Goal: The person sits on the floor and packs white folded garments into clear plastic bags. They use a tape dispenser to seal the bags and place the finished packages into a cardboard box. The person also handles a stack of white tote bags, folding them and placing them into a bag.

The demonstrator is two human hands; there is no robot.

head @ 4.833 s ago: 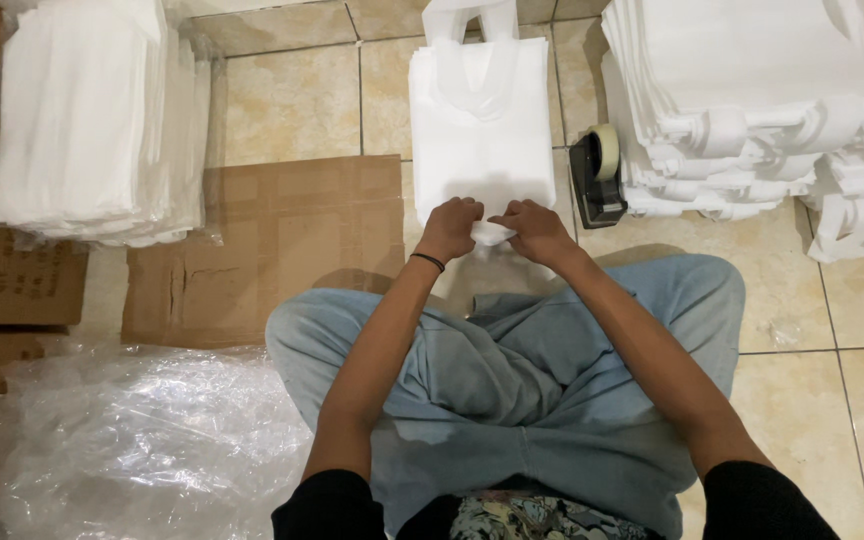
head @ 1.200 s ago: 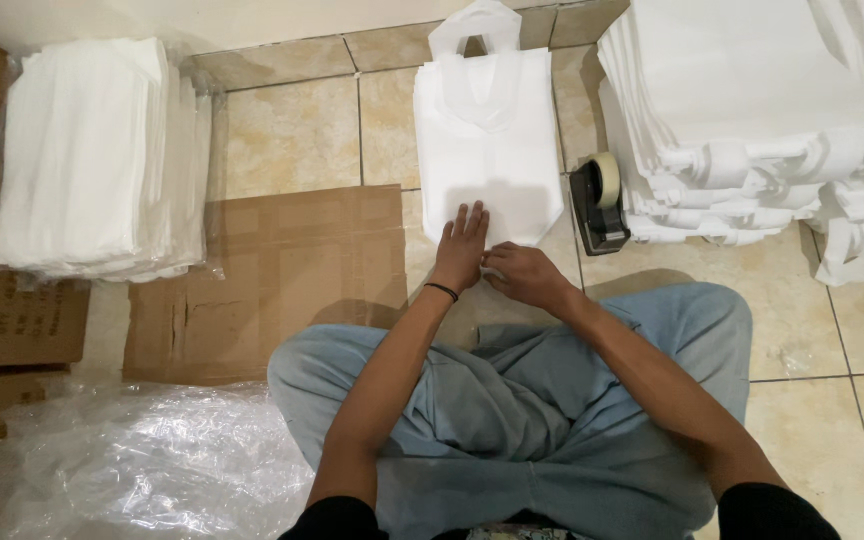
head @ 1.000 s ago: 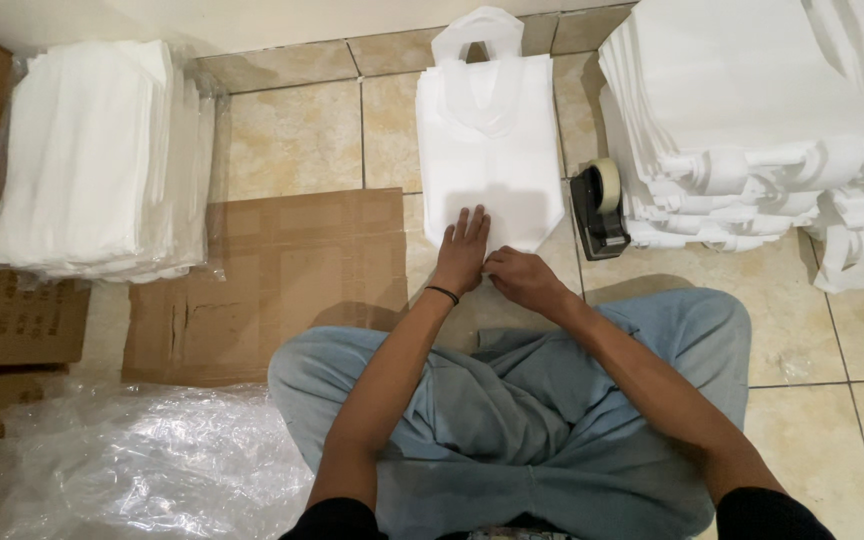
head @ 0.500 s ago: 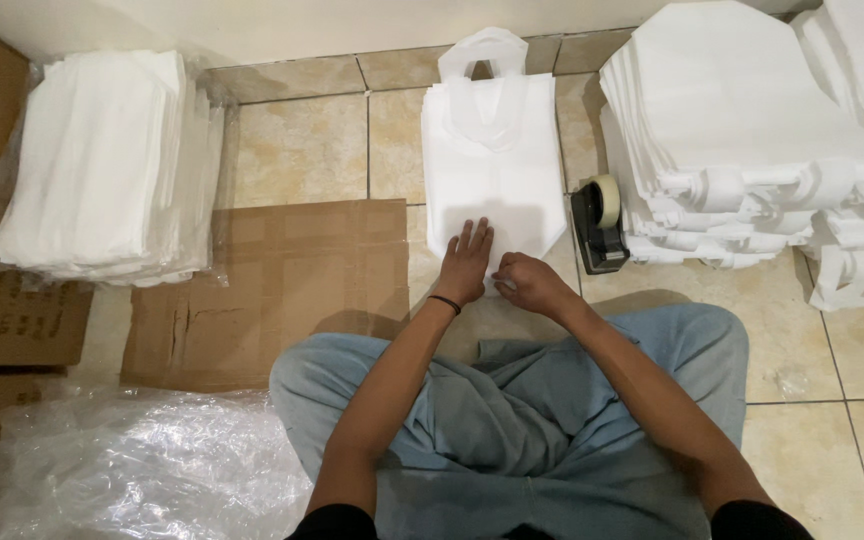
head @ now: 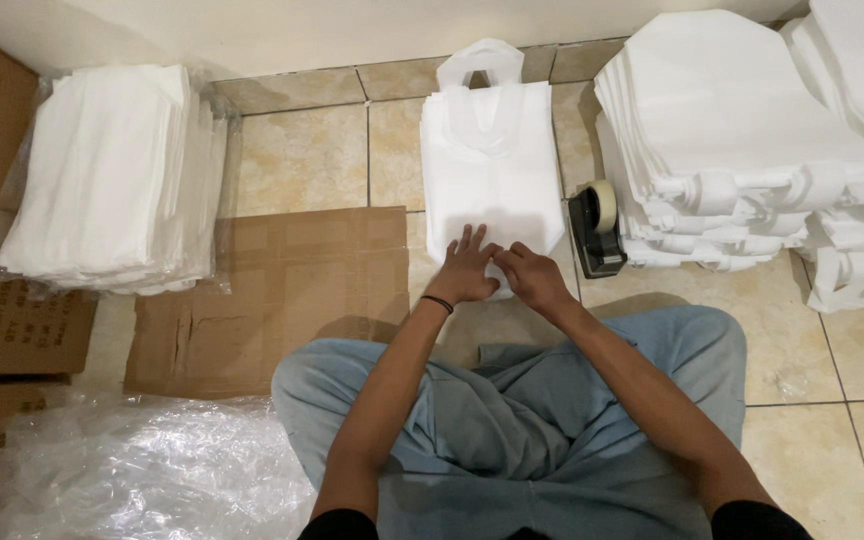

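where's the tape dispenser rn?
Head view, right of centre: the tape dispenser sits on the floor tiles between the white bag stack under the hands and the big pile of bags.

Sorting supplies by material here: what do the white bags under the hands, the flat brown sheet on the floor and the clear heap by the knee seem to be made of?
White bags: likely non-woven fabric, matte, with soft folds and loop handles. Brown sheet: corrugated cardboard, dull, creased, with taped seams. Clear heap: thin plastic film, glossy and crinkled. Left hand and right hand both press on the bags' lower edge.
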